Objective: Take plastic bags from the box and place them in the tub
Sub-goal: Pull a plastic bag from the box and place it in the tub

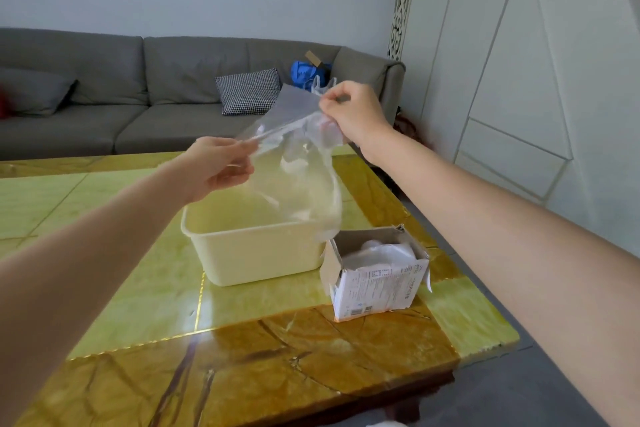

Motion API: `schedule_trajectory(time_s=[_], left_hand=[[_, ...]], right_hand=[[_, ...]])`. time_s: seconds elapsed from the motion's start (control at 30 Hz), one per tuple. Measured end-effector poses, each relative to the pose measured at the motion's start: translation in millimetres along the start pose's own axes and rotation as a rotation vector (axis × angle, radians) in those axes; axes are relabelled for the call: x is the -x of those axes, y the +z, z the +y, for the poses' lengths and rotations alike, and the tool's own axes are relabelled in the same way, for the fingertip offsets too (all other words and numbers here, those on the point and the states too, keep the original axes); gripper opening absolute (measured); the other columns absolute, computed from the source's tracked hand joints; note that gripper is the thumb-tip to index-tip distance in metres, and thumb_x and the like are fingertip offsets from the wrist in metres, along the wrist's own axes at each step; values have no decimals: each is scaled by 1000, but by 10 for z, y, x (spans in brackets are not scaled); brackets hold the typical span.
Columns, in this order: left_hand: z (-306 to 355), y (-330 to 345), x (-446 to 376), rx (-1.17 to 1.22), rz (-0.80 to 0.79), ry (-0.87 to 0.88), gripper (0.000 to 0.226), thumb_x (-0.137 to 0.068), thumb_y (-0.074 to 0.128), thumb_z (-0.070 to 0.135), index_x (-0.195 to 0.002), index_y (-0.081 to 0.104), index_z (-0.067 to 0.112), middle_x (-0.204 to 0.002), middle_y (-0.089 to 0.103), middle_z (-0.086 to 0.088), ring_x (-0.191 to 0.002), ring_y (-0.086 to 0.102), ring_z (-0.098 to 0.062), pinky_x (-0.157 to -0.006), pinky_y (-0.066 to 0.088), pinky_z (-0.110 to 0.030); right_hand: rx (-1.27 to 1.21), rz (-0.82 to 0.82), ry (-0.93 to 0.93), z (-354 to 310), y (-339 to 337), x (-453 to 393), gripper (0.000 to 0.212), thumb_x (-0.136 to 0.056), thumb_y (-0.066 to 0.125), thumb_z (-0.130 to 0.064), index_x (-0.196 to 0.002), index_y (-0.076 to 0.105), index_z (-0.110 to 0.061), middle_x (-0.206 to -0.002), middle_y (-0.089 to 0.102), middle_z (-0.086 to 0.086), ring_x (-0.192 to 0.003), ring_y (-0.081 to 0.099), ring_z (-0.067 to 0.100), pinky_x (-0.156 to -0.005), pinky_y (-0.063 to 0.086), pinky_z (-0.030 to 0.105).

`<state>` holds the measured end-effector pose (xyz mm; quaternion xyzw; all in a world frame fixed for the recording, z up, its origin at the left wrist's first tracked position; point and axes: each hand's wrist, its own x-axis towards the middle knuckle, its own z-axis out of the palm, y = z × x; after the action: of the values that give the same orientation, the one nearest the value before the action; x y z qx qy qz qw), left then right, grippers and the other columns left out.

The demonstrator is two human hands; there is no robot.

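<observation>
While both hands pinch its top edge, the plastic bag [298, 163] hangs spread out above the tub [252, 253], so it can drop straight in. Left hand [218, 166] grips the near-left corner, right hand [353, 111] the far-right one, higher up. Bag sags between them. Box [374, 274] sits just right of the tub on the desk [138, 305], more bags inside.

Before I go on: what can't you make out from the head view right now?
- Tub floor: hidden by its near wall and the held plastic bag.
- Bags left in the box: only the top of a white bundle shows; count unclear.
- Box label: too small to read.
</observation>
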<state>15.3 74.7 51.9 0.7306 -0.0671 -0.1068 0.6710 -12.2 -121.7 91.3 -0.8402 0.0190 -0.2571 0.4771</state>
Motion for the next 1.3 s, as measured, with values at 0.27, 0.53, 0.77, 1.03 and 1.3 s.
schedule_trajectory(time_s=[0.27, 0.53, 0.77, 1.03, 1.3], left_hand=[[-139, -505, -483, -511, 255, 33, 31, -85, 67, 25, -61, 52, 12, -56, 46, -4, -46, 45, -12, -37, 45, -12], [-252, -279, -597, -1346, 256, 390, 38, -86, 61, 32, -120, 49, 18, -121, 47, -10, -97, 60, -35, -76, 44, -35], [-539, -159, -700, -1538, -630, -261, 22, -89, 57, 37, -111, 57, 39, -132, 49, 9, -122, 48, -17, -95, 46, -28], [-455, -136, -805, -1294, -617, -154, 14, -92, 55, 22, -104, 62, 27, -106, 60, 3, -83, 62, -8, -68, 51, -15], [-692, 92, -912, -1823, -716, -59, 47, -92, 53, 33, -137, 43, 33, -156, 15, 4, -138, 32, -22, -112, 28, -35]], right_hand=[[103, -293, -164, 288, 559, -37, 26, -94, 39, 1, -80, 47, -20, -67, 56, 2, -41, 51, -3, -46, 36, 16], [516, -595, 151, 689, 856, -184, 29, -92, 37, 4, -108, 62, 6, -86, 67, 18, -48, 54, 13, -49, 47, 14], [870, -962, 183, 784, 1022, -190, 28, -88, 57, -2, -115, 58, 6, -95, 65, 14, -66, 56, 16, -69, 54, 27], [1020, -1107, 208, 791, 1087, -205, 50, -88, 60, -2, -134, 44, 3, -121, 58, 16, -81, 61, 22, -90, 53, 34], [1170, -1184, 91, 773, 1095, -167, 68, -90, 56, -7, -149, 27, -22, -129, 52, 6, -87, 60, 19, -92, 52, 34]])
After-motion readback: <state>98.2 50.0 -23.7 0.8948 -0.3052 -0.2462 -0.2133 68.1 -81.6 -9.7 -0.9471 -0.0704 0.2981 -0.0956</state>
